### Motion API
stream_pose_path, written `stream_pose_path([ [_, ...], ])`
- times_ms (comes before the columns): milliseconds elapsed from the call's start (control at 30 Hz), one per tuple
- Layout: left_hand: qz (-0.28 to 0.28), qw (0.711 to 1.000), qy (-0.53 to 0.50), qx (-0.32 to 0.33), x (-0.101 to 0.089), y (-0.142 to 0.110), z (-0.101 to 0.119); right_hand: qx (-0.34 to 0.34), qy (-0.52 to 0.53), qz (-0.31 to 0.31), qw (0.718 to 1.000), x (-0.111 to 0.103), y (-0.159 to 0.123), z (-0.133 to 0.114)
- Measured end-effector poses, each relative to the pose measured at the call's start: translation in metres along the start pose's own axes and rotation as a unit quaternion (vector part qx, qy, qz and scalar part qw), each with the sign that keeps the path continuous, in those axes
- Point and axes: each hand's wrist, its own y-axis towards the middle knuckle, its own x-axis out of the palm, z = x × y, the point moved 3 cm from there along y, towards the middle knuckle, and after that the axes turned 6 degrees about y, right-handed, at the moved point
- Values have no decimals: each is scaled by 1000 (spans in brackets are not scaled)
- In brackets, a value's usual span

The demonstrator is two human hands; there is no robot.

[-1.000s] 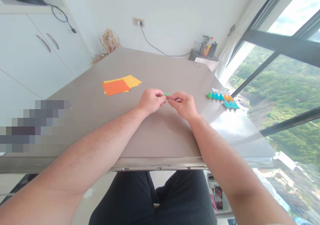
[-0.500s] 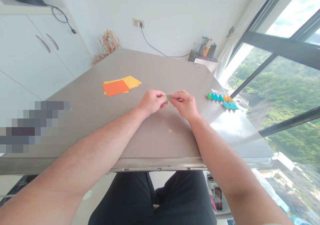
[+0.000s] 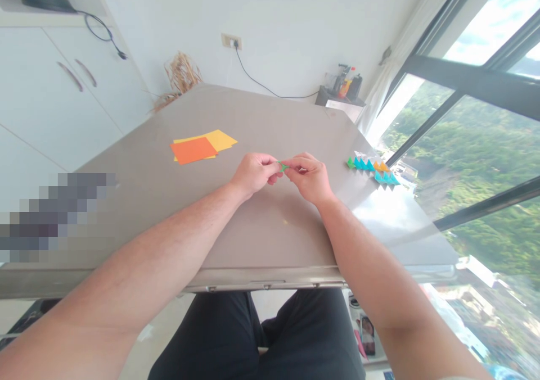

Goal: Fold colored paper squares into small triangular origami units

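Note:
A small green piece of folded paper (image 3: 282,167) is pinched between my two hands, above the middle of the table. My left hand (image 3: 256,173) grips its left side with thumb and fingers. On the other side, my right hand (image 3: 309,176) holds it by the fingertips. Most of the paper is hidden behind the fingers, so its exact shape cannot be made out.
Orange paper (image 3: 194,150) overlaps yellow sheets (image 3: 222,139) on the grey table (image 3: 270,118), left of my hands. Several small folded paper shapes (image 3: 367,165), green, blue and orange, stand in rows at the right edge near the window. A box with bottles (image 3: 342,102) stands at the far corner.
The view has shifted slightly. Both hands stay together on the green paper, with only a small movement of the fingers.

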Motion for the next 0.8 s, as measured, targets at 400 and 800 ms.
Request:
stream_pose_path([
  [400,30,999,43,14,0,-6,12,-56,-12,11,998,-3,1,3],
  [800,29,999,-35,-13,4,0,1,-15,24,39,999,3,0,3],
])
